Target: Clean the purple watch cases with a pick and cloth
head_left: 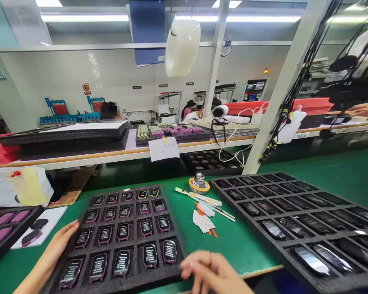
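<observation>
Left hand (57, 245) lies open against the foam tray's (131, 288) left edge, right hand (211, 273) curls loosely, holding nothing visible, at its near edge, and the rows of watches (146, 227) sit between them, long axes pointing toward the person.

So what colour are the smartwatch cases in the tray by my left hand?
The smartwatch cases look pinkish magenta, shown best in the head view.

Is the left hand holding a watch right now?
No, the left hand lies open on the edge of the black foam tray, with no watch in its fingers.
</observation>
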Motion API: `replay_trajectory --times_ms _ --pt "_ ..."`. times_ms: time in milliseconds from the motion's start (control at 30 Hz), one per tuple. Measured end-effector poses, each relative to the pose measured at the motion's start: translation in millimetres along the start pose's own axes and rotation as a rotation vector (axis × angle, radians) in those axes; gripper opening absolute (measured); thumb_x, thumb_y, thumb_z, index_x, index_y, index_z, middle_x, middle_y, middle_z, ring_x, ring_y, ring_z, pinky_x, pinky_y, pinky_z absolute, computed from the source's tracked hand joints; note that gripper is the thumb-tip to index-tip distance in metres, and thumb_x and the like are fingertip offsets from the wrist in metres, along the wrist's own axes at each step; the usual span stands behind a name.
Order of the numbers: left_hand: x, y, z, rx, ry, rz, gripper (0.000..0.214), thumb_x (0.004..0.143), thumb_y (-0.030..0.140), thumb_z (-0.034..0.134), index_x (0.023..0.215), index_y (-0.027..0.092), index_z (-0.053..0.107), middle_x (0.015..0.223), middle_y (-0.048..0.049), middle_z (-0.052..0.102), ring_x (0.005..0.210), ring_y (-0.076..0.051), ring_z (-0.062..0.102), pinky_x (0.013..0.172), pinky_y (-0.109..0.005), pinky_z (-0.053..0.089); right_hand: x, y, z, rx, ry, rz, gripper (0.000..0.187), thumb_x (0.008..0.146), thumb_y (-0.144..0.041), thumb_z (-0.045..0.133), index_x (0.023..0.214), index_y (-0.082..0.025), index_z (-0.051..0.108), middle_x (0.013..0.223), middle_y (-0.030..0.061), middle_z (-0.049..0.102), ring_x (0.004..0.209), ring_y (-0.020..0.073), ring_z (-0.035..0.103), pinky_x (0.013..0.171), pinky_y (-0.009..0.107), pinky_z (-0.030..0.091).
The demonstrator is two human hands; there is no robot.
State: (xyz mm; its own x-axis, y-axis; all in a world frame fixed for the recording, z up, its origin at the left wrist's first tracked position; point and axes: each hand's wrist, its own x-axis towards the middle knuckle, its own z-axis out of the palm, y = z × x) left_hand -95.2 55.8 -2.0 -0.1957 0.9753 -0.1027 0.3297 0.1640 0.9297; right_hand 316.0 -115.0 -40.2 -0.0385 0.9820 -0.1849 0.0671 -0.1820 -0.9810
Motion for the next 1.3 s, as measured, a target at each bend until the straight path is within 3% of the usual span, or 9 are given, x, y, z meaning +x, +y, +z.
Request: replay_trajectory --times_ms 100,200,533,667,767,900,1033,1200,1300 --pt "21 18 4.4 0.045 0.030 0.127 0.045 0.074 0.046 0.070 0.111 0.021 0.069 0.128 -0.0089 0.072 0.133 -0.034 0.057 0.110 -0.041 0.049 29 -22 -54 -0.318 0.319 -0.017 0.044 0.095 -0.054 0.052 0.109 -0.017 0.071 0.110 0.0125 0.074 0.088 0.0203 0.070 0.074 0.033 0.058" --pt "36 43 23.7 0.210 -0.127 0.377 0.056 0.076 0.060 0.064 0.113 0.019 0.068 0.127 -0.0129 0.072 0.122 -0.036 0.064 0.107 -0.045 0.050 66 -32 -81 -0.658 0.463 0.098 0.026 0.098 -0.038 0.059 0.108 -0.016 0.068 0.112 0.0097 0.070 0.097 0.0206 0.068 0.085 0.039 0.057" --pt "57 93 145.6 0.487 -0.628 0.795 0.022 0.091 0.025 0.056 0.101 0.023 0.076 0.108 -0.0047 0.078 0.106 -0.023 0.070 0.098 -0.034 0.051 122 -34 -76 -1.269 0.432 0.355 0.030 0.098 -0.035 0.063 0.122 -0.016 0.062 0.120 0.0085 0.066 0.100 0.0210 0.068 0.085 0.041 0.058" --pt "67 94 193.1 0.576 -0.735 0.931 0.023 0.094 0.021 0.059 0.111 0.020 0.074 0.125 -0.0101 0.071 0.126 -0.026 0.060 0.112 -0.040 0.043 122 -44 -74 -1.358 0.421 0.431 0.024 0.098 -0.036 0.062 0.109 -0.015 0.066 0.106 0.0056 0.070 0.091 0.0180 0.069 0.081 0.038 0.058" --pt "75 90 219.9 0.634 -0.757 1.000 0.028 0.097 0.036 0.059 0.119 0.024 0.072 0.148 -0.0126 0.055 0.145 -0.035 0.041 0.119 -0.054 0.033 122 -55 -78 -1.349 0.463 0.424 0.023 0.099 -0.037 0.060 0.100 -0.015 0.067 0.093 0.0027 0.070 0.082 0.0159 0.068 0.077 0.036 0.057" --pt "85 88 235.4 0.653 -0.781 1.086 0.034 0.094 0.047 0.062 0.119 0.026 0.071 0.151 -0.0117 0.052 0.149 -0.039 0.034 0.121 -0.061 0.027 121 -69 -91 -1.232 0.574 0.320 0.016 0.092 -0.023 0.059 0.089 -0.014 0.072 0.072 0.0082 0.069 0.070 0.0243 0.068 0.068 0.040 0.053" --pt "94 89 232.9 0.593 -0.773 1.153 0.030 0.092 0.044 0.066 0.113 0.024 0.071 0.136 -0.0110 0.064 0.143 -0.035 0.044 0.121 -0.056 0.029 129 -82 -92 -0.950 0.622 0.091 0.037 0.091 -0.026 0.050 0.121 -0.015 0.069 0.067 0.0110 0.071 0.060 0.0280 0.067 0.065 0.043 0.051" --pt "102 82 230.0 0.472 -0.751 1.139 0.023 0.091 0.033 0.070 0.112 0.024 0.069 0.118 -0.0060 0.074 0.120 -0.024 0.063 0.109 -0.041 0.045 169 -82 -49 -0.428 0.408 -0.220 0.053 0.094 -0.061 0.048 0.123 -0.020 0.065 0.106 0.0125 0.077 0.075 0.0212 0.073 0.069 0.035 0.059" --pt "104 78 231.7 0.430 -0.733 1.109 0.025 0.090 0.033 0.072 0.112 0.022 0.070 0.116 -0.0064 0.075 0.116 -0.024 0.065 0.104 -0.039 0.049 208 -68 -17 -0.218 0.316 -0.280 0.046 0.095 -0.057 0.057 0.116 -0.017 0.065 0.105 0.0087 0.075 0.083 0.0188 0.073 0.073 0.035 0.061"
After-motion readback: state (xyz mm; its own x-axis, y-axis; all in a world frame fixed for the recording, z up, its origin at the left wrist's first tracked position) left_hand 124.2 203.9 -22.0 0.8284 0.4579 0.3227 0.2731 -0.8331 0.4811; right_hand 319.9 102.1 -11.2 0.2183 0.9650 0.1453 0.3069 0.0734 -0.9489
